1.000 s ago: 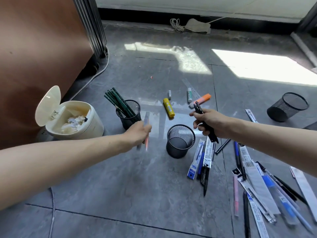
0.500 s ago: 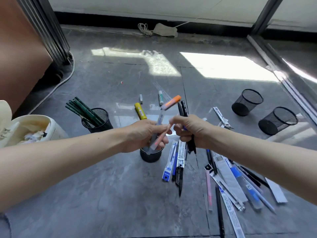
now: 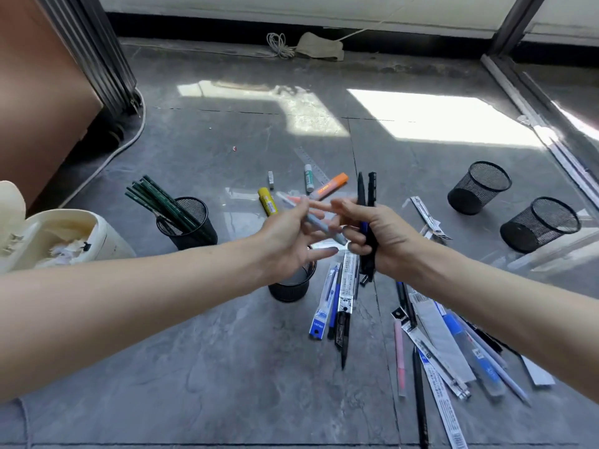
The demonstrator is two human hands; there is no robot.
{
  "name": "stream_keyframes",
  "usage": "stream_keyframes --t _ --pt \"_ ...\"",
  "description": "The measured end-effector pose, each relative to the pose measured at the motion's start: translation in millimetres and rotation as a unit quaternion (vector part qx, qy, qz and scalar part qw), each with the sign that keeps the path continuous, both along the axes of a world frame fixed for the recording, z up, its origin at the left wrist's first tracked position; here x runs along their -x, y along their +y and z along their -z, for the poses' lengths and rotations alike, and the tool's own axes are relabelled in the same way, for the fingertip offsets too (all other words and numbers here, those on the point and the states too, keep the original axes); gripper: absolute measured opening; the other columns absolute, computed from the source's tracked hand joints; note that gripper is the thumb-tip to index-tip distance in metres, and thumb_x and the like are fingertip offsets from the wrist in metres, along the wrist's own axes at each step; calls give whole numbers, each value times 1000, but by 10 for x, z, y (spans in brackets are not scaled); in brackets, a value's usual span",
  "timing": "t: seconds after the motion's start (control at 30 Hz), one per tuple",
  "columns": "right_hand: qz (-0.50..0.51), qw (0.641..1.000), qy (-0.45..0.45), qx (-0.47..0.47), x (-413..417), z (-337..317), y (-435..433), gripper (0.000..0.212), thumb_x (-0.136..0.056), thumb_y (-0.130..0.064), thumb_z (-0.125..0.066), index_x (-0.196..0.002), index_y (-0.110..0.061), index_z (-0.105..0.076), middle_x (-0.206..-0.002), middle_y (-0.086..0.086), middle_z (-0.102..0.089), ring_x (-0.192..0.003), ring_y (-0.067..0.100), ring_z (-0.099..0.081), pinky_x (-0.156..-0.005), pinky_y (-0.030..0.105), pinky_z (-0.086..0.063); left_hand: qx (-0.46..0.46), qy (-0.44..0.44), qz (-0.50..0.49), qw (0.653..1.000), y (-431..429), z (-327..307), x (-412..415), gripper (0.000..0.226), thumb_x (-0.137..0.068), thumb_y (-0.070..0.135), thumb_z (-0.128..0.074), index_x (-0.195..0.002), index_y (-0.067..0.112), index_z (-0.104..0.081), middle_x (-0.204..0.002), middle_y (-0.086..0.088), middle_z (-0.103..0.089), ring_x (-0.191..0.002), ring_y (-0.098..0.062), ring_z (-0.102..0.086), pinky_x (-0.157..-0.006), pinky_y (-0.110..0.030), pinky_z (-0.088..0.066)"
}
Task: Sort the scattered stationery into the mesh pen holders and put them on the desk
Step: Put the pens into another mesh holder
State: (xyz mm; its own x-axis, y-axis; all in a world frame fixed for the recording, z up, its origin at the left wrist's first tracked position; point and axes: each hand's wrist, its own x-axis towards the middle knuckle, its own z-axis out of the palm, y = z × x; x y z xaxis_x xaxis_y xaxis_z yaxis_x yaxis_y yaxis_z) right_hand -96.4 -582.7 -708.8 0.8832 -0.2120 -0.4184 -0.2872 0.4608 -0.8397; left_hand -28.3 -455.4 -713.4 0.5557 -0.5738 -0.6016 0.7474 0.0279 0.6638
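Cream bin (image 3: 64, 234), far left, on the floor. Pencil holder (image 3: 191, 228), mesh, holding green pencils, just beside it. Left hand (image 3: 288, 241): pinches a pale pen (image 3: 311, 218), blurred, lower fingers spread, above the middle mesh holder (image 3: 291, 286). Right hand (image 3: 385, 241): fist wrapped round upright black pens (image 3: 366, 196). Loose pens (image 3: 434, 338), floor, lower right. Inner mesh holder (image 3: 479, 187) and outer mesh holder (image 3: 539, 223), far right.

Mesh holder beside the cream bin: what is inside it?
Dark green pencils stand in the mesh holder, leaning out to the upper left. Its mesh wall covers their lower ends, so anything else at the bottom cannot be seen.
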Motion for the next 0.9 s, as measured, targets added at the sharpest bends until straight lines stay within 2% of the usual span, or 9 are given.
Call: stream_keyframes --t 0.13,0.23,0.3,0.37,0.5,0.57,0.67,0.83,0.9 --pt "-61 997 24 -31 64 126 133 9 -93 -18 -52 -93 -13 -60 -76 12 -57 -37 3 -31 -31 12 -21 -24 -28 -94 995 -177 -96 -70 35 -103 28 -31 -81 5 -47 -75 -11 -63 -44 -17 -60 -44 -25 -43" --pt "-87 994 51 -33 100 137 119 17 -98 -24 -45 -94 -14 -59 -82 15 -64 -42 6 -43 -34 14 -28 -66 -59 -105 991 -165 -27 -71 31 -101 17 -36 -76 2 -46 -73 -15 -59 -50 -21 -60 -49 -30 -49" --pt "-83 993 79 -27 109 158 94 25 -99 -32 -41 -107 -15 -59 -85 13 -70 -51 8 -57 -40 16 -42 -119 -97 -141 978 -135 44 -148 29 -100 16 -39 -77 1 -47 -67 -12 -58 -49 -19 -60 -58 -32 -53" --pt "-50 993 101 -38 110 201 65 34 -100 -33 -39 -120 -12 -56 -92 14 -69 -65 10 -66 -52 21 -55 -159 -123 -155 967 -91 86 -256 19 -100 19 -41 -89 5 -47 -64 -5 -51 -37 -11 -53 -46 -25 -50" --pt "16 988 101 -117 92 244 10 35 -101 -29 -39 -124 -9 -56 -119 19 -58 -105 21 -61 -80 33 -56 -160 -130 43 978 -34 49 -85 18 -94 20 -55 -81 15 -44 -59 0 -37 -30 -6 -32 -33 -12 -30" --pt "9 984 92 -154 73 231 37 35 -100 -31 -37 -121 -9 -56 -115 16 -62 -101 22 -62 -79 35 -57 -159 -141 132 968 -55 23 83 21 -88 26 -65 -77 17 -49 -55 0 -40 -35 -8 -32 -33 -12 -26" --pt "15 974 79 -212 59 226 122 40 -100 -35 -32 -113 -7 -58 -96 15 -60 -78 25 -56 -68 39 -55 -119 -130 140 974 -102 8 138 17 -85 23 -68 -75 17 -55 -53 0 -47 -34 -7 -37 -34 -15 -26" --pt "34 967 76 -239 85 212 100 44 -100 -35 -31 -101 -5 -64 -86 14 -60 -69 26 -54 -77 41 -44 -106 -146 174 968 -117 11 99 11 -86 14 -66 -79 15 -57 -54 0 -47 -39 -6 -40 -33 -15 -29" --pt "30 970 87 -225 106 196 110 45 -99 -35 -34 -95 -3 -65 -84 14 -56 -74 28 -54 -91 44 -42 -116 -143 175 967 -131 -4 135 13 -87 12 -63 -78 13 -54 -54 -1 -49 -41 -9 -43 -35 -16 -31"
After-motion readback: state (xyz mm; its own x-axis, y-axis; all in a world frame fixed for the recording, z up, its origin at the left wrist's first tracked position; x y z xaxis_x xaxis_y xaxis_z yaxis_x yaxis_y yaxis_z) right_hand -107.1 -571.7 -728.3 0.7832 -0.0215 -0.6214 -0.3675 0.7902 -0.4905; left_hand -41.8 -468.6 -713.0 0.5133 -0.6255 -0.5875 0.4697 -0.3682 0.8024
